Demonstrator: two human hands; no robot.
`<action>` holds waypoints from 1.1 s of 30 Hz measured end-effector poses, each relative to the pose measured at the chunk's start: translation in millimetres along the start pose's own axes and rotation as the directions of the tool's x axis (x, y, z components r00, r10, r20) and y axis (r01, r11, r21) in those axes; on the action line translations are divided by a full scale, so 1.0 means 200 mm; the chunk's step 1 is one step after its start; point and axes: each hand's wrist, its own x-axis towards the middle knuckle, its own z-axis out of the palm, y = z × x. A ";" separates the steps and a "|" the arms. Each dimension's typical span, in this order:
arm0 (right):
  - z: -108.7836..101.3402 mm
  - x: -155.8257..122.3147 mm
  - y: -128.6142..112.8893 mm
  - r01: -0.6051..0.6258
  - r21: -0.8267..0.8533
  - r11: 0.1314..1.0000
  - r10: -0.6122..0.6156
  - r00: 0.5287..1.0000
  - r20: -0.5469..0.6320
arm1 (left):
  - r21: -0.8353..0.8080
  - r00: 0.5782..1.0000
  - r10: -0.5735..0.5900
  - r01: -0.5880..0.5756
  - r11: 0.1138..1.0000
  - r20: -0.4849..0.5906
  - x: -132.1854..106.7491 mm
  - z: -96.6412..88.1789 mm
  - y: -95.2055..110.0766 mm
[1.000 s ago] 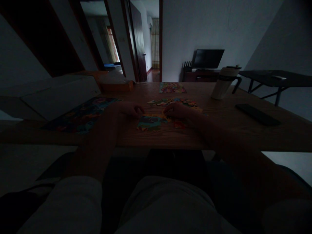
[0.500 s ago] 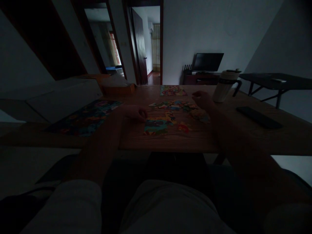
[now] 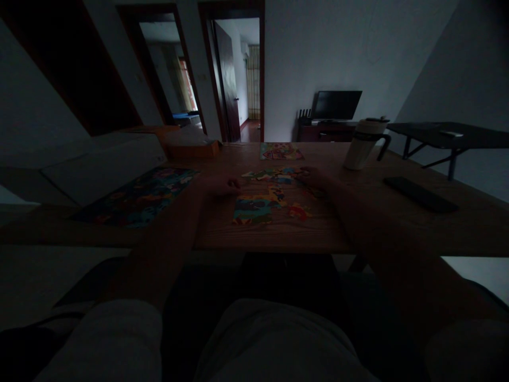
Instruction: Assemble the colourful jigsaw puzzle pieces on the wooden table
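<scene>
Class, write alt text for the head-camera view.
In a dim room, a person's left hand and right hand rest among colourful cardboard jigsaw pieces on a brown wooden table, near a white lidded mug.

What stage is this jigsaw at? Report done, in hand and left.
Done: a small joined block lies at the near edge of the wooden table.

In hand: the left hand rests beside that block; the right hand is on the loose pieces behind it.

Left: those scattered pieces are unjoined. Too dim to count them.
</scene>
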 end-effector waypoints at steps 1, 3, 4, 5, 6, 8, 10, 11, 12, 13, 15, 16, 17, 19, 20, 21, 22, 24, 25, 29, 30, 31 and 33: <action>0.01 0.01 -0.01 0.004 -0.001 1.000 -0.004 1.000 0.004 | 0.007 1.000 0.000 0.000 1.000 -0.007 0.00 0.00 0.00; 0.02 0.03 -0.01 0.006 0.000 1.000 -0.006 1.000 -0.009 | 0.025 1.000 -0.004 0.005 1.000 -0.015 0.00 0.00 0.01; 0.03 0.03 0.00 -0.002 0.001 1.000 0.002 1.000 -0.028 | 0.033 1.000 -0.007 0.007 0.999 -0.010 0.00 0.00 0.01; 0.03 0.03 0.01 -0.010 0.005 1.000 0.010 0.999 -0.050 | 0.036 1.000 -0.006 0.006 0.999 -0.007 0.00 0.01 0.01; 0.03 0.03 0.02 -0.013 0.015 1.000 0.014 0.997 -0.071 | 0.037 1.000 -0.003 0.003 0.999 -0.001 0.00 0.01 0.01; 0.04 0.02 0.04 0.003 0.054 0.999 0.003 0.994 -0.108 | 0.035 1.000 0.008 -0.009 0.999 0.010 0.00 0.01 0.02; 0.04 0.01 0.06 0.042 0.090 0.995 -0.029 0.989 -0.142 | 0.035 1.000 0.014 -0.014 0.999 0.018 0.00 0.01 0.02; 0.05 0.01 0.07 0.066 0.105 0.992 -0.048 0.986 -0.162 | 0.039 1.000 0.010 -0.011 0.999 0.021 0.00 0.01 0.02; 0.05 0.00 0.07 0.093 0.119 0.989 -0.071 0.981 -0.182 | 0.044 1.000 0.005 -0.006 0.999 0.027 0.00 0.01 0.01; 0.05 0.00 0.07 0.118 0.136 0.984 -0.090 0.976 -0.198 | 0.048 1.000 -0.001 0.000 0.999 0.028 0.01 0.01 0.01; 0.04 -0.01 0.07 0.168 0.179 0.969 -0.125 0.966 -0.228 | 0.045 1.000 0.007 -0.008 0.999 0.022 0.01 0.01 0.00; 0.03 -0.02 0.06 0.192 0.198 0.961 -0.140 0.958 -0.249 | 0.040 1.000 0.025 -0.026 0.999 0.017 0.02 0.01 0.00; 0.03 -0.03 0.04 0.219 0.211 0.953 -0.157 0.948 -0.275 | 0.033 0.999 0.050 -0.050 0.998 0.008 0.02 0.01 -0.01; 0.01 -0.06 -0.01 0.283 0.211 0.936 -0.203 0.920 -0.335 | 0.022 0.995 0.103 -0.103 0.994 -0.017 0.04 0.02 0.00; 0.01 -0.07 -0.05 0.318 0.202 0.926 -0.232 0.903 -0.362 | 0.015 0.990 0.132 -0.132 0.991 -0.041 0.05 0.03 0.00; 0.00 -0.09 -0.09 0.351 0.192 0.916 -0.261 0.888 -0.379 | -0.003 0.985 0.156 -0.156 0.988 -0.078 0.06 0.04 0.02; 0.00 -0.11 -0.14 0.380 0.183 0.907 -0.285 0.872 -0.398 | -0.039 0.977 0.175 -0.181 0.983 -0.122 0.07 0.05 0.03; 0.02 -0.15 -0.24 0.467 0.168 0.868 -0.369 0.834 -0.411 | -0.159 0.961 0.199 -0.231 0.960 -0.192 0.09 0.09 0.07; 0.03 -0.17 -0.28 0.512 0.160 0.844 -0.412 0.809 -0.419 | -0.227 0.955 0.206 -0.254 0.940 -0.214 0.09 0.10 0.09; 0.08 -0.23 -0.42 0.618 0.111 0.779 -0.535 0.746 -0.396 | -0.385 0.929 0.265 -0.351 0.853 -0.259 0.09 0.14 0.15; 0.09 -0.24 -0.43 0.630 0.105 0.770 -0.553 0.740 -0.382 | -0.400 0.923 0.272 -0.365 0.841 -0.272 0.09 0.14 0.15; 0.10 -0.25 -0.44 0.640 0.103 0.762 -0.568 0.736 -0.368 | -0.412 0.920 0.268 -0.370 0.833 -0.284 0.09 0.14 0.15; 0.10 -0.26 -0.45 0.648 0.104 0.755 -0.584 0.736 -0.343 | -0.424 0.921 0.241 -0.358 0.832 -0.305 0.09 0.14 0.14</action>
